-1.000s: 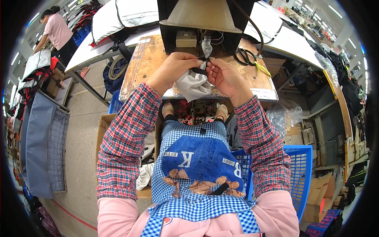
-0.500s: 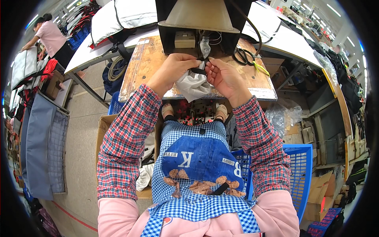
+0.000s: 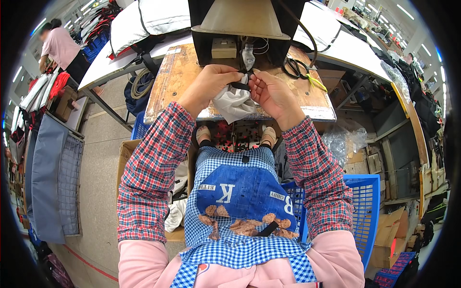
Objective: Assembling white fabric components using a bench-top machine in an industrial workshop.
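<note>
I have both hands up at the near part of the wooden desk (image 3: 165, 89), under the machine. My left hand (image 3: 211, 84) pinches a black strip (image 3: 240, 86) between thumb and fingers, and my right hand (image 3: 273, 92) pinches it from the other side. My own fingertips cover the exact spot where they meet, so I can't make out its end. A crumpled white cloth (image 3: 234, 104) hangs below the strip, between my hands and over the near edge of the desk; its upper part is partly hidden.

Just beyond is the machine's plastic-wrapped tip (image 3: 248, 56), with a switch box (image 3: 224, 47) to its left. The beige funnel-shaped cover (image 3: 242, 19) above is cut off at the top. On the right of the desk lie black loops (image 3: 294, 68) I can't identify for certain, beside a yellow-green cord (image 3: 317, 84).

Near me on the right, my sleeve hides part of a blue basket (image 3: 366, 211); on the left, my other sleeve covers much of a cardboard box (image 3: 126, 156).
</note>
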Action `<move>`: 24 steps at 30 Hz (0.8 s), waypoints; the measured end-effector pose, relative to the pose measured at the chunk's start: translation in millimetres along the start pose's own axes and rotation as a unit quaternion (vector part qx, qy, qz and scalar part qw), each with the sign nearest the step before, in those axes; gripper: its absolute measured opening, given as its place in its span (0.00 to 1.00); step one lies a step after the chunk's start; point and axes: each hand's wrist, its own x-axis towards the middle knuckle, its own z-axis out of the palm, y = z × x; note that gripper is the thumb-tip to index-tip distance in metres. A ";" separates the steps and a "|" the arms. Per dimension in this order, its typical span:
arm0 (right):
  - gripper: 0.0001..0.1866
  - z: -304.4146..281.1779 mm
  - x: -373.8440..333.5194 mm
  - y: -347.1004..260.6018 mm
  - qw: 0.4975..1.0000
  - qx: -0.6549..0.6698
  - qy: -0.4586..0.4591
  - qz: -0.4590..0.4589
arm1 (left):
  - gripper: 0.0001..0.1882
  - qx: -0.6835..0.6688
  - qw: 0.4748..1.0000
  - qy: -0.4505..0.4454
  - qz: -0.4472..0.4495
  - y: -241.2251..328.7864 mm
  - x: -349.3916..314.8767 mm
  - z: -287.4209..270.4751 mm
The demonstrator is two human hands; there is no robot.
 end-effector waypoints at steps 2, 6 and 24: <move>0.05 0.1 0.1 0.0 1.000 0.001 -0.001 0.000 | 0.20 0.003 1.000 0.002 0.000 -0.5 0.2 -0.2; 0.05 1.2 -0.7 0.4 1.000 0.003 -0.001 -0.001 | 0.20 -0.004 1.000 0.002 -0.001 -1.9 1.2 -1.3; 0.05 2.0 -3.6 -2.7 1.000 -0.003 0.006 -0.005 | 0.17 -0.005 1.000 0.014 0.022 1.7 -3.2 2.4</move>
